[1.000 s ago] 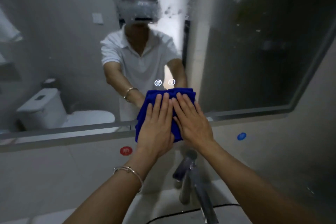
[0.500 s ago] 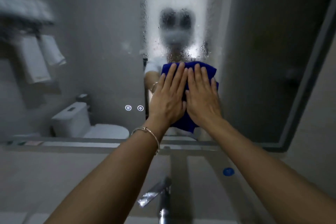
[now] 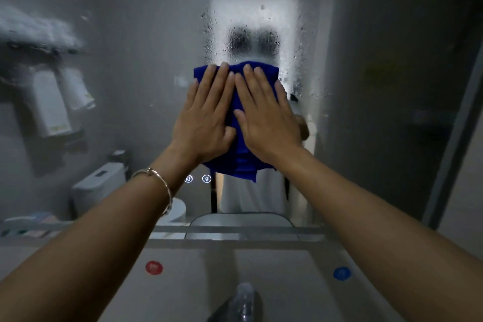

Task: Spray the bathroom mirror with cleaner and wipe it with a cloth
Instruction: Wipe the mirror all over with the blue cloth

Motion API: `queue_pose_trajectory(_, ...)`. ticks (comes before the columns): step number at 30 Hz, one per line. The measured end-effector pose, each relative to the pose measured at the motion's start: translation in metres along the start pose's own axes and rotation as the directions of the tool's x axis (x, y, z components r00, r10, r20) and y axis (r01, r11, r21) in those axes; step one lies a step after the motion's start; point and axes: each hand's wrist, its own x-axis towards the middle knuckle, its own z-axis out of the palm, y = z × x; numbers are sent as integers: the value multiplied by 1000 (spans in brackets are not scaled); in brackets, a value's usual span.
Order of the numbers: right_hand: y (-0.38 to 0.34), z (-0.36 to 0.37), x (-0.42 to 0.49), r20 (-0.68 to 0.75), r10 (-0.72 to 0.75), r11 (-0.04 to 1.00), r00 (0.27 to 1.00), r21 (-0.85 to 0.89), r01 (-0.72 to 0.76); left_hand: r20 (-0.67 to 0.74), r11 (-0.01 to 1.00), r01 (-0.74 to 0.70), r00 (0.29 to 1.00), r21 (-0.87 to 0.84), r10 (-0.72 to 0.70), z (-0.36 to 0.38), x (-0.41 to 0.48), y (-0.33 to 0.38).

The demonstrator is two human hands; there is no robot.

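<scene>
Spraying looks done; wiping under way. Blue cloth [image 3: 236, 165] pressed flat on the mirror [image 3: 146, 34] mid-glass, under left hand [image 3: 202, 123] and right hand [image 3: 264, 123], fingers splayed, not gripping; droplets [image 3: 290, 55] beading above, glass hazy elsewhere, so probably much left to wipe.

Both forearms are bare, no sleeves reaching into view at all. The left hand [image 3: 202, 123] has no rings that I can spot, fingers look plain with short nails. On the left wrist there's a thin silver bangle [image 3: 159, 185], a slim metal band with a small knot-like clasp or bead on top, sitting a bit loose. The right hand [image 3: 266, 117] is bare too, no rings, no watch, nothing on that wrist. Nails on both look trimmed short and unpainted, though it's dim and slightly blurry so fine details are hard to make out.
</scene>
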Motion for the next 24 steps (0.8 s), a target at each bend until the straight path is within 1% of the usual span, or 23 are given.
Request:
queue_pose_trajectory(3, 12, 6, -1, -65, -45, 999, 997, -21, 44, -77, 997, 67, 995, -33, -69, 9, 3, 15)
queue_pose_trajectory(7, 27, 7, -11, -128, -4, 1000, 992, 9, 5, -134, 994, 85, 987, -67, -93, 19, 12, 43)
queue_pose_trajectory(9, 43, 4, -23, -151, 2, 1000, 989, 5, -2, -134, 994, 68, 988, -83, -79, 24, 17, 62)
queue_pose_trajectory(12, 73, 1, -42, -145, -15, 999, 989, -38, 10, -113, 994, 62, 991, -88, -72, 33, 22, 98)
queue_pose_trajectory(14, 89, -1, -54, -138, 4, 1000, 990, -29, -8, -98, 996, 52, 993, -72, -59, 39, 27, 120)
queue_pose_trajectory(16, 97, -1, -60, -156, 35, 999, 987, 26, -32, -89, 996, 87, 992, -35, -90, 46, 31, 137)
queue_pose_trajectory(19, 94, 4, -58, -238, 109, 981, 965, 184, -65, -114, 991, 127, 986, 35, -123, 52, 31, 142)
queue_pose_trajectory(22, 90, 15, -58, -343, 157, 964, 926, 257, -69, -166, 998, 59, 985, 36, -53, 53, 28, 134)
queue_pose_trajectory(24, 93, 20, -59, -378, 149, 963, 914, 265, -47, -175, 1000, -19, 984, 3, 20, 51, 27, 126)
